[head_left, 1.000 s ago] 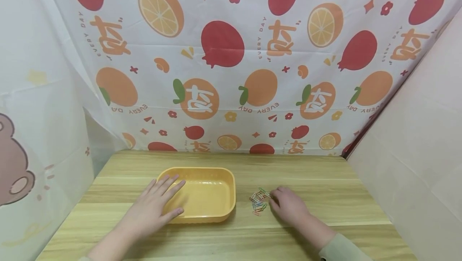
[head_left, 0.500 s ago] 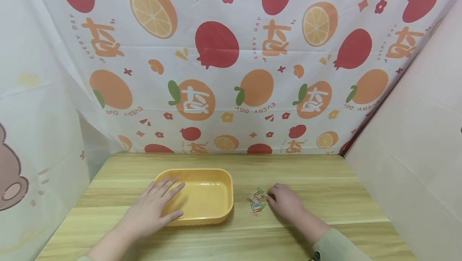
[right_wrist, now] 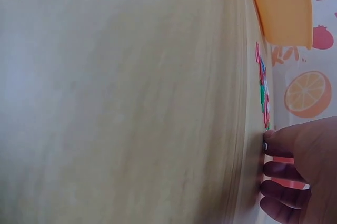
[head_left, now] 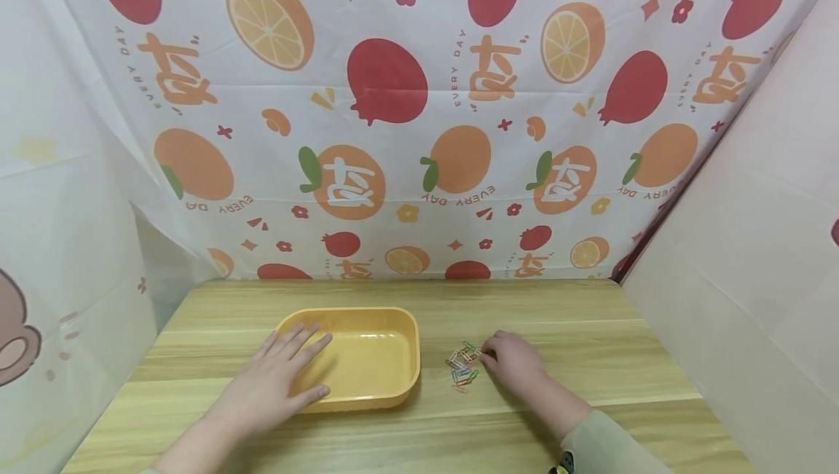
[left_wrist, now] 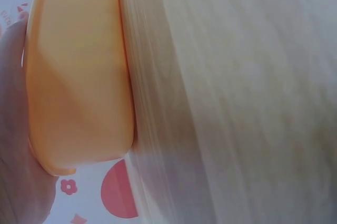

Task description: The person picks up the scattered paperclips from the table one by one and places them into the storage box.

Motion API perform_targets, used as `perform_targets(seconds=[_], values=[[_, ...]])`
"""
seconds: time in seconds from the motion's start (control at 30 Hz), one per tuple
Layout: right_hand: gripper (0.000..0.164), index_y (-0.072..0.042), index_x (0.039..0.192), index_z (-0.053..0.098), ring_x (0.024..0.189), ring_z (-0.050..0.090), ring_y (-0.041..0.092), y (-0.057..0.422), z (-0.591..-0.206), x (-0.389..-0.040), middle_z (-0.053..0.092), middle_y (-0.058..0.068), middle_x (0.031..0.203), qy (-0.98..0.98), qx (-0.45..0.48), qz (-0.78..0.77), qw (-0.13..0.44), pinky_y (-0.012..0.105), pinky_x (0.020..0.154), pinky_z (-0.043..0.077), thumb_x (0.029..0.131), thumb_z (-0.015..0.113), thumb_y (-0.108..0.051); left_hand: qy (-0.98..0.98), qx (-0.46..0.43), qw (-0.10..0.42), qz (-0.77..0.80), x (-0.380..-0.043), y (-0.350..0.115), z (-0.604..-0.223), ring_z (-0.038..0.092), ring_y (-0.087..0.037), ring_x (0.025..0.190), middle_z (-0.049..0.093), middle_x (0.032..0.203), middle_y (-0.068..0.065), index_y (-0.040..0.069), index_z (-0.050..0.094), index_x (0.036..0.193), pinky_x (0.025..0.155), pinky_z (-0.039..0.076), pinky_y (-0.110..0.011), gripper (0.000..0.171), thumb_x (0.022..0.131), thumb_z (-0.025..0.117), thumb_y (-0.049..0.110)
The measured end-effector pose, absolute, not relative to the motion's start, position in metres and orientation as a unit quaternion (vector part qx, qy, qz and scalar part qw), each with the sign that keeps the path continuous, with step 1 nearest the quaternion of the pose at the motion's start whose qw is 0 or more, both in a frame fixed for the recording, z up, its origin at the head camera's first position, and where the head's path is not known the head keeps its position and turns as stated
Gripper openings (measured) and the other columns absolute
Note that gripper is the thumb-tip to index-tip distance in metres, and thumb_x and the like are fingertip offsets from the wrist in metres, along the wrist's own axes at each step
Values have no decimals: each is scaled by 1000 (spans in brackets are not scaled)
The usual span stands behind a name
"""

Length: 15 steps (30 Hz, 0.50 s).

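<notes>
A yellow rectangular tray (head_left: 414, 357) stands on the wooden table, left of centre. My left hand (head_left: 278, 379) lies over its left end, fingers spread and straight, thumb across the near rim. In the left wrist view the hand (left_wrist: 21, 129) runs along the edge of the tray (left_wrist: 84, 92). Right of the tray lies a small loose pile of colourful paper clips (head_left: 464, 366). My right hand (head_left: 518, 366) is at the pile's right side, fingers curled down, pinching a pale paper clip at its edge. In the right wrist view thumb and fingers (right_wrist: 287, 166) meet at the end of the clips (right_wrist: 263, 95).
Wood-grain table (head_left: 557, 306) surrounds the tray and clips. A fruit-printed cloth (head_left: 393, 132) hangs behind its far edge. Pale cloth walls (head_left: 741, 241) flank the table on both sides.
The whole head view has slid slightly to the left. My right fingertips have moved a little closer in on the clip pile. My left hand stays on the tray.
</notes>
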State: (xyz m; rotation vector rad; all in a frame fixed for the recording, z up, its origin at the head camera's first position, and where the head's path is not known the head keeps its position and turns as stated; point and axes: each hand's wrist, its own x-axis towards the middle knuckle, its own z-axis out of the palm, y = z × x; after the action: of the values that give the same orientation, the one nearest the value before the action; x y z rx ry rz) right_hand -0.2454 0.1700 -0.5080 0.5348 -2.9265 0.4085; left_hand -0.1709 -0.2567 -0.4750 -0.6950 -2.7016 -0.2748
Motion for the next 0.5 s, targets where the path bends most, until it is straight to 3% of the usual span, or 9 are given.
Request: perform_targets(seconds=[0.5], values=[[8, -20, 81, 71, 73, 55, 8, 170, -506, -250, 57, -9, 79, -972, 145, 179, 35, 32, 68, 51, 87, 76, -22, -958, -228, 141, -103, -169, -255, -476, 29, -39, 145, 34, 159, -10, 23, 43, 152, 121, -9, -41, 76, 90, 60, 63]])
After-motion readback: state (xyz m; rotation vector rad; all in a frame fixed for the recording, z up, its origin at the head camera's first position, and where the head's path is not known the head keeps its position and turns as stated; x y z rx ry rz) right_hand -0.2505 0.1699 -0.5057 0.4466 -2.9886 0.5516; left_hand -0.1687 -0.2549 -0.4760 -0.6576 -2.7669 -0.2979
